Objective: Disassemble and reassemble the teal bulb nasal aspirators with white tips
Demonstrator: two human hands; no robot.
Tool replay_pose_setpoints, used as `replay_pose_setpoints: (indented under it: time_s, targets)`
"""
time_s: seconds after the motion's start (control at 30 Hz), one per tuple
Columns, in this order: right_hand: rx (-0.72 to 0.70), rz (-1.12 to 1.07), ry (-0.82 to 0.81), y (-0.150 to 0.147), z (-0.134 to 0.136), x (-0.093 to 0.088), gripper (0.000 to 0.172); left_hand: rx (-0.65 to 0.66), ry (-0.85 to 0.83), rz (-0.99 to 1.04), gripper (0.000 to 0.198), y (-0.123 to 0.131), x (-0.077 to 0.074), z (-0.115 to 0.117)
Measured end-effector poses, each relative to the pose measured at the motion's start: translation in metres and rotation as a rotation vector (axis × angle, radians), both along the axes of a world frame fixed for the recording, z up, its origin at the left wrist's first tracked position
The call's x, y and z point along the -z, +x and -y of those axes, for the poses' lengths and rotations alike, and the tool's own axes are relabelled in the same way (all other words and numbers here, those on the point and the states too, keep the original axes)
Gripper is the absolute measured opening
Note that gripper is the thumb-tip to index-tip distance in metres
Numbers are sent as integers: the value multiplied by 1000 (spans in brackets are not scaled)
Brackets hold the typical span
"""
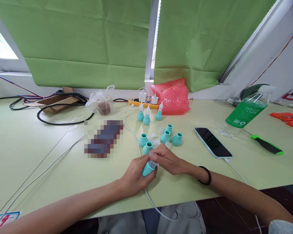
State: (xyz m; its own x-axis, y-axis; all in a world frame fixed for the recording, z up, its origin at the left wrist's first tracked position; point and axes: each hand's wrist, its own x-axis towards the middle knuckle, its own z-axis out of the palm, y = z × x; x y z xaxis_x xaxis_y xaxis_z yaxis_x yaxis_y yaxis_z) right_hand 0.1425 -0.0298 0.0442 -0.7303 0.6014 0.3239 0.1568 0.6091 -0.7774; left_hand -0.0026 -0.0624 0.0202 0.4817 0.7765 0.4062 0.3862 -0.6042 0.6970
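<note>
My left hand [135,175] is wrapped round a teal rubber bulb [147,169] low over the pale green table [39,156]. My right hand [167,159] pinches a clear plastic tip [153,162] at the bulb's open end. Just beyond the hands lie several loose teal bulbs [166,136] and small clear tips [156,142]. Three bulbs with tips fitted [146,117] stand upright farther back.
A phone [212,142] on a white cable lies to the right, with a green-labelled bottle [246,112] and a green-handled screwdriver [266,144] beyond. Pink bubble wrap [172,96], a yellow power strip [141,102], a plastic bag [101,102] and black cables [61,107] line the back.
</note>
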Motion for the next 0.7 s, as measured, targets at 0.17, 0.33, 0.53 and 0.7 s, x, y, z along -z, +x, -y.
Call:
replay_pose_setpoints:
  time_s: [0.17, 0.33, 0.53, 0.7]
  targets:
    - [-7, -56, -146, -3, 0, 3, 38, 2, 12, 15, 10, -1, -1, 1]
    - [20, -90, -187, -4, 0, 4, 37, -1, 27, 26, 9, 0, -1, 1]
    - [53, -146, -217, -7, 0, 6, 36, -5, 32, 43, 9, -1, -1, 1]
    - [286, -312, -506, -5, -9, 8, 34, 65, 67, 35, 13, -4, -2, 3]
